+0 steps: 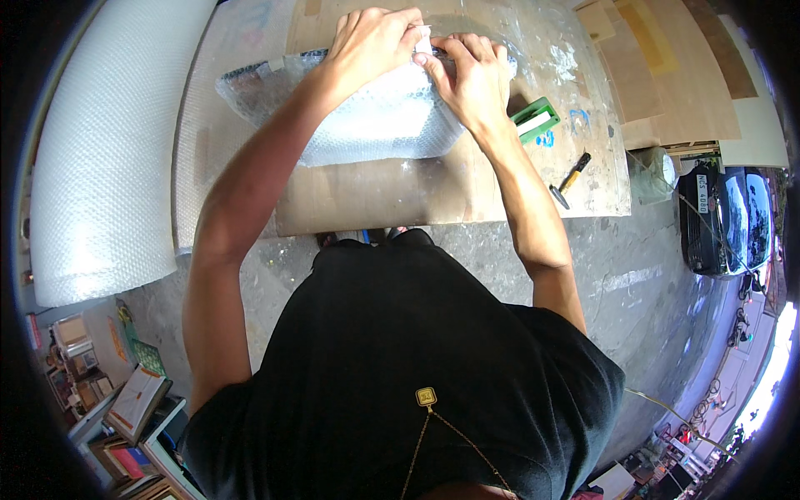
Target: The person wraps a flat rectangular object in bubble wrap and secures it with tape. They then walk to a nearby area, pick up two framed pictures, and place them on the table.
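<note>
A flat package in bubble wrap (379, 117) lies on the worktable, its dark far edge showing through at the left. My left hand (371, 46) is closed at that far edge, its fingertips against a small white strip (423, 38). Just right of the strip, my right hand (475, 79) grips the package, thumb on the near face and fingers bent over the edge. What lies beneath the fingers is hidden. Beside my right wrist sits a green tape dispenser (540, 115) with a white piece in it.
A yellow-and-black utility knife (577, 172) lies near the right front of the worktable (350, 204). A big roll of bubble wrap (117, 150) stands along the left side. Brown boards (683, 83) lean at the far right. Shelves with frames (133, 417) fill the lower left.
</note>
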`<state>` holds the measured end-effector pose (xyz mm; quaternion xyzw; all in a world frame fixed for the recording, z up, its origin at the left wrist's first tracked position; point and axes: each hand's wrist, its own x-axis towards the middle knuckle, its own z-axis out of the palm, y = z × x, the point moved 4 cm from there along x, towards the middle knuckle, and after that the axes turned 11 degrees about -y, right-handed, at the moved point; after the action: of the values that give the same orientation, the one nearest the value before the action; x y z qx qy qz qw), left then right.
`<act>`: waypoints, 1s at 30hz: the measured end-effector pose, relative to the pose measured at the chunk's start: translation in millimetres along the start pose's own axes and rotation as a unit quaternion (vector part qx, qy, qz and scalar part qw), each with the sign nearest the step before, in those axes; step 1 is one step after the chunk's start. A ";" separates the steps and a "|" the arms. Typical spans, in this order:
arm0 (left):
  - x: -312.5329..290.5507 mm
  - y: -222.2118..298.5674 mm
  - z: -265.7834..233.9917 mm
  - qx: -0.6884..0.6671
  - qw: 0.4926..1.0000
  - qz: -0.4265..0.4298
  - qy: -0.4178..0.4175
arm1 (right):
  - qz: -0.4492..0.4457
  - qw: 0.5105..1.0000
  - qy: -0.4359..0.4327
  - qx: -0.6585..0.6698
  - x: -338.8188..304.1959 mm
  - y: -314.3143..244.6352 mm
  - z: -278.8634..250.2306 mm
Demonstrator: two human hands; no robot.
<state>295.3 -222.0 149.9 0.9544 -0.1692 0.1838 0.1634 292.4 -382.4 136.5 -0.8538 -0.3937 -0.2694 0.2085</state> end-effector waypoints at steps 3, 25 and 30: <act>8.3 -0.6 -3.2 -0.089 0.985 -0.092 -0.111 | 0.000 1.000 0.000 -0.012 -1.2 4.8 2.6; 4.6 18.4 -3.7 -0.010 0.994 0.044 -0.102 | 0.059 0.996 0.041 0.058 5.6 15.0 -7.1; 3.8 29.0 6.1 0.144 0.972 -0.020 -0.184 | 0.290 0.797 0.371 0.379 -94.1 46.5 35.0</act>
<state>289.3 -251.0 153.4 0.9886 -0.1487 0.0244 -0.0057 287.9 -443.3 44.2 -0.6155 -0.0907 -0.3213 0.7139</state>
